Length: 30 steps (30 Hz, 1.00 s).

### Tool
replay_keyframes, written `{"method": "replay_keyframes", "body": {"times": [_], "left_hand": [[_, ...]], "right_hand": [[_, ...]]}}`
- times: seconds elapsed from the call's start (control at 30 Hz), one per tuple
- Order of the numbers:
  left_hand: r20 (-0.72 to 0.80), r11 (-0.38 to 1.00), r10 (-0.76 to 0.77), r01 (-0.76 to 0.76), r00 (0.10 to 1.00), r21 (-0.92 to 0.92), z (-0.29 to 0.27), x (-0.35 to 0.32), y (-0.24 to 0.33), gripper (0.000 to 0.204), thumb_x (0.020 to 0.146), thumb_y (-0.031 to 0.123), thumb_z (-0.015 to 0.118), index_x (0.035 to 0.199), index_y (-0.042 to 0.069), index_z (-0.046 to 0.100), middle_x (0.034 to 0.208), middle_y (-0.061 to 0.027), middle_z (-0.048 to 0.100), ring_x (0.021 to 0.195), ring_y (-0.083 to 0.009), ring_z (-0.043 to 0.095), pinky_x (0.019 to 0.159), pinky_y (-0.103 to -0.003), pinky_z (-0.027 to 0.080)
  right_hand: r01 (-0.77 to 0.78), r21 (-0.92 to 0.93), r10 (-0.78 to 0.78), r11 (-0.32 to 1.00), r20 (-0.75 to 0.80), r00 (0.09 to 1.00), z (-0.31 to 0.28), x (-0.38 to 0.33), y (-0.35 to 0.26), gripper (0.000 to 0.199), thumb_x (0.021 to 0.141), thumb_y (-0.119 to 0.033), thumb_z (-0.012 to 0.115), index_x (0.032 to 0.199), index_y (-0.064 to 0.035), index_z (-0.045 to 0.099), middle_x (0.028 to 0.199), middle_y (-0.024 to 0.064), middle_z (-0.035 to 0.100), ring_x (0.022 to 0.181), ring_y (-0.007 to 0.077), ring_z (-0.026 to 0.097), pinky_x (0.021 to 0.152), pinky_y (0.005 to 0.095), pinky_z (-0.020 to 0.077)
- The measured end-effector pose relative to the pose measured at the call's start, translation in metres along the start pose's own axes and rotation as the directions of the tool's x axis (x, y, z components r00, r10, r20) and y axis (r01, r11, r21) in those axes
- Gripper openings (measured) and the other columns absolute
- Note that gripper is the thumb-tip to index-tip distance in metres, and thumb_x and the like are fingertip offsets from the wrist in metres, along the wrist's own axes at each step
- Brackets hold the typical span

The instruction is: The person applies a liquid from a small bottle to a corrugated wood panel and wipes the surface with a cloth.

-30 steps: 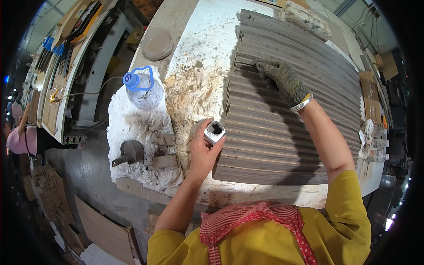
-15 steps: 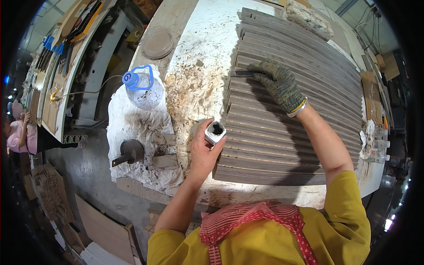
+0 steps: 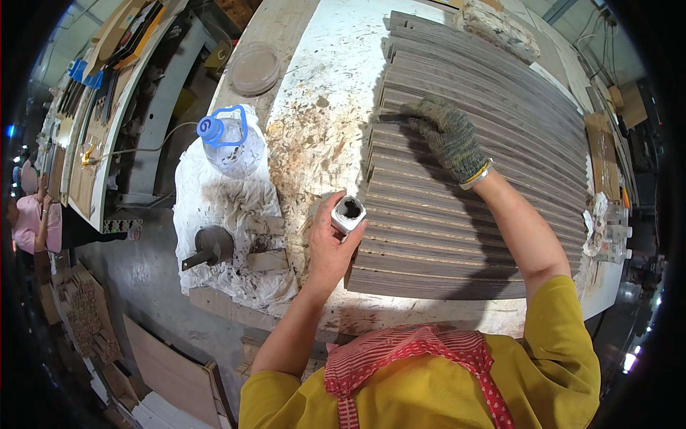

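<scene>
My left hand (image 3: 330, 247) is bare and grips a small white pot (image 3: 349, 214) with dark stuff inside, held at the left edge of a stack of grey wooden strips (image 3: 457, 207). My right hand (image 3: 446, 134) wears a speckled knit glove and presses a thin dark tool (image 3: 391, 118) against the left ends of the strips, further up the stack. The strips lie side by side in overlapping rows on a white, stained worktable (image 3: 329, 93).
A clear plastic bottle with a blue cap ring (image 3: 225, 139) stands on a crumpled white cloth (image 3: 221, 214), beside a dark round tool (image 3: 207, 247). A round clear lid (image 3: 254, 68) lies further back. Another person in pink (image 3: 28, 214) is at the far left.
My gloved right hand has slid leftward along the strips to their left ends. The left hand and pot have stayed in place.
</scene>
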<state>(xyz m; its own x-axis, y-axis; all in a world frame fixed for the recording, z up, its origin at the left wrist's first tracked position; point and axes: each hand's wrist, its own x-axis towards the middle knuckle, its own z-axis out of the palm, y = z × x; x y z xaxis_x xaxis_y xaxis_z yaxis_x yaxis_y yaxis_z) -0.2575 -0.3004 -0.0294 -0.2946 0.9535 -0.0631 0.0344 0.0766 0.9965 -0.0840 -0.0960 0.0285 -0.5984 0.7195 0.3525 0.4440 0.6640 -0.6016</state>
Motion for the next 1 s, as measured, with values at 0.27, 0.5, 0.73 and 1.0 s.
{"method": "replay_keyframes", "body": {"times": [0.27, 0.5, 0.73, 1.0], "left_hand": [[-0.033, 0.995, 0.041, -0.043, 0.999, -0.085, 0.001, 0.0, -0.007, 0.049, 0.083, 0.004, 0.066, 0.127, 0.003, 0.045, 0.103, -0.0077, 0.058, 0.088, -0.012, 0.058, 0.072, -0.024, 0.049], [-0.083, 0.994, 0.032, -0.04, 0.996, -0.105, -0.01, 0.002, -0.004, 0.047, 0.086, 0.003, 0.061, 0.129, 0.003, 0.041, 0.11, -0.0074, 0.055, 0.095, -0.0121, 0.056, 0.082, -0.025, 0.046], [-0.104, 0.992, 0.017, -0.029, 0.994, -0.124, 0.001, 0.036, -0.002, 0.053, 0.088, 0.005, 0.062, 0.133, -0.004, 0.035, 0.112, -0.0111, 0.055, 0.098, -0.0138, 0.057, 0.081, -0.024, 0.047], [-0.134, 0.994, 0.107, -0.109, 0.985, -0.012, -0.002, 0.039, -0.019, 0.055, 0.083, 0.009, 0.068, 0.13, 0.0, 0.043, 0.107, -0.0132, 0.061, 0.09, -0.0159, 0.063, 0.072, -0.027, 0.052]], "right_hand": [[-0.163, 0.016, 0.164, 0.986, -0.158, 0.974, -0.018, -0.01, -0.019, 0.024, 0.087, -0.015, 0.061, 0.11, -0.0065, 0.065, 0.1, 0.011, 0.066, 0.09, 0.0243, 0.061, 0.079, 0.0322, 0.0486], [-0.547, 0.318, 0.58, 0.775, -0.012, 0.814, -0.048, -0.046, -0.041, 0.028, 0.087, -0.02, 0.063, 0.112, -0.0067, 0.065, 0.101, 0.0076, 0.067, 0.088, 0.0158, 0.061, 0.078, 0.0287, 0.0492], [-0.272, 0.075, 0.276, 0.959, -0.045, 0.96, -0.012, -0.025, -0.016, 0.026, 0.088, -0.02, 0.058, 0.109, -0.0052, 0.064, 0.11, 0.0132, 0.063, 0.105, 0.029, 0.058, 0.094, 0.0369, 0.0438], [-0.158, 0.04, 0.159, 0.987, -0.013, 0.987, 0.004, -0.013, -0.005, 0.023, 0.087, -0.018, 0.057, 0.105, -0.0048, 0.065, 0.105, 0.0133, 0.063, 0.101, 0.0305, 0.059, 0.089, 0.0382, 0.0456]]}}
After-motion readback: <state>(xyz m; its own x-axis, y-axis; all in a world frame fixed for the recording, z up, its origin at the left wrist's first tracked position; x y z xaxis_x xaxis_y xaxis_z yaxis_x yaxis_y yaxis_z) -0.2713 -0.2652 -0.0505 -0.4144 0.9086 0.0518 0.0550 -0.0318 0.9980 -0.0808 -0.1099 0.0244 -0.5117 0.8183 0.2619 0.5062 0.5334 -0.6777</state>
